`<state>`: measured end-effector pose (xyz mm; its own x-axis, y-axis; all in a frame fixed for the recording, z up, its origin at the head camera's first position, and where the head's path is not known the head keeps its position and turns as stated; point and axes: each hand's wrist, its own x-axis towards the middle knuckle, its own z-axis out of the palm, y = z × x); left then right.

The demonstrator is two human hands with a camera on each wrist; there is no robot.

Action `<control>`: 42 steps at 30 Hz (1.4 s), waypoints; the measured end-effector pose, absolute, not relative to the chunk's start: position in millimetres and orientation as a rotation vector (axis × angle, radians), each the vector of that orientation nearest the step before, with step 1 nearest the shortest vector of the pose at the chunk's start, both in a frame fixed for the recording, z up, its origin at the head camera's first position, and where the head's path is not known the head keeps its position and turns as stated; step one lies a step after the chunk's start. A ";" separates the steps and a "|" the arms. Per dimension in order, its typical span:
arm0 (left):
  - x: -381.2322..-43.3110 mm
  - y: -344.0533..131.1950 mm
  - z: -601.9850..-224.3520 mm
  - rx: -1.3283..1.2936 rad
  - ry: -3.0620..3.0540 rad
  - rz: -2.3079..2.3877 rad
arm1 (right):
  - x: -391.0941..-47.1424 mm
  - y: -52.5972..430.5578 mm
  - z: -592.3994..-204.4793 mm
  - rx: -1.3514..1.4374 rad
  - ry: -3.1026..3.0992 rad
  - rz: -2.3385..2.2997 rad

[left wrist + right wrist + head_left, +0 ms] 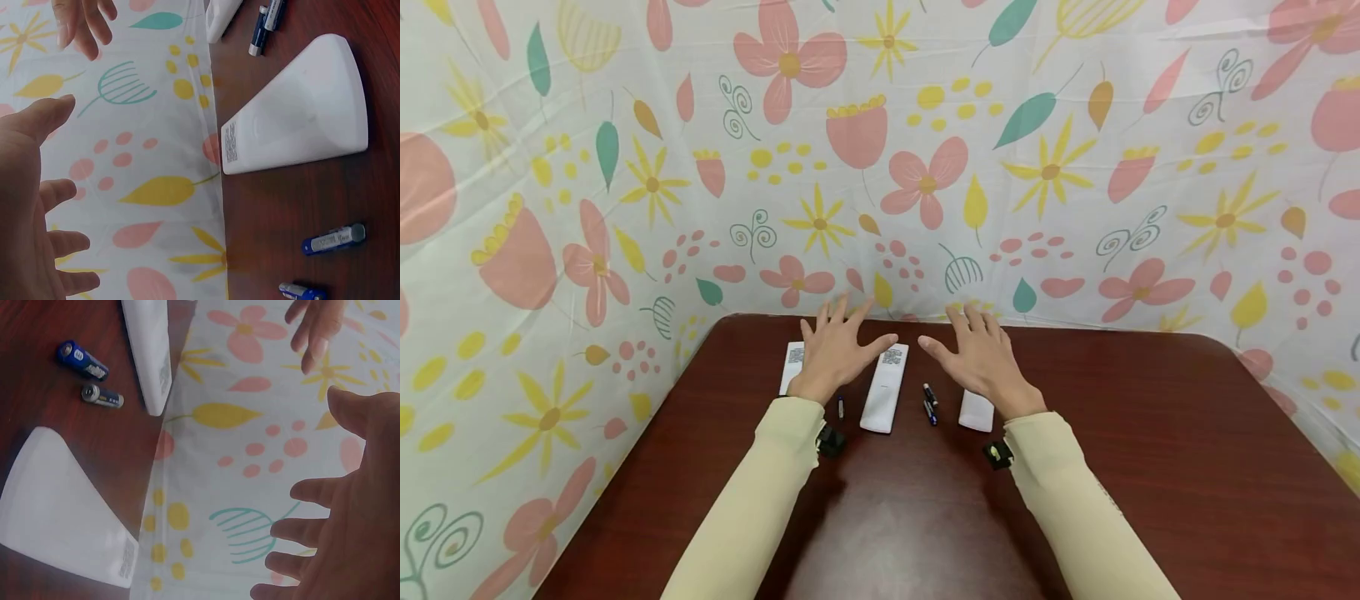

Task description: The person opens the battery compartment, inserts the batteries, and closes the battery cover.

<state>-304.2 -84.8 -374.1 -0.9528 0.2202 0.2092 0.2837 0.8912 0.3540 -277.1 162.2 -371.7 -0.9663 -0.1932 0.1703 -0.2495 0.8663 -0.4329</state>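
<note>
both spread wide, the left hand [837, 354] and right hand [981, 360] flank the middle white device [883, 396]; batteries [930, 412] lie beside it.

Three white devices [883, 396] flat, apart; small batteries [334, 239] lying between them.

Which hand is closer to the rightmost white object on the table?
The right. In the head view, the right hand partly covers the rightmost white object, while the left hand is well off to its left, mostly past the middle white object.
</note>
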 end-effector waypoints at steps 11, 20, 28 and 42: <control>-304.2 -99.6 -375.5 -0.345 -2.888 -0.613 | -275.3 156.9 -375.8 0.373 -2.886 0.798; -303.8 -114.4 -378.8 -0.312 -2.869 -0.701 | -274.6 151.0 -378.6 0.400 -2.886 0.869; -303.9 -132.1 -383.7 -0.262 -2.866 -0.754 | -274.8 143.8 -381.9 0.415 -2.887 0.925; -304.8 -151.7 -388.6 -0.210 -2.856 -0.818 | -271.1 132.2 -387.0 0.519 -2.838 1.024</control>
<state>-304.8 -151.7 -388.6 -0.9769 0.0896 0.1939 0.1787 0.8403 0.5119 -271.1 132.2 -387.0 -0.9394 -0.2871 0.1872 -0.3405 0.7193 -0.6055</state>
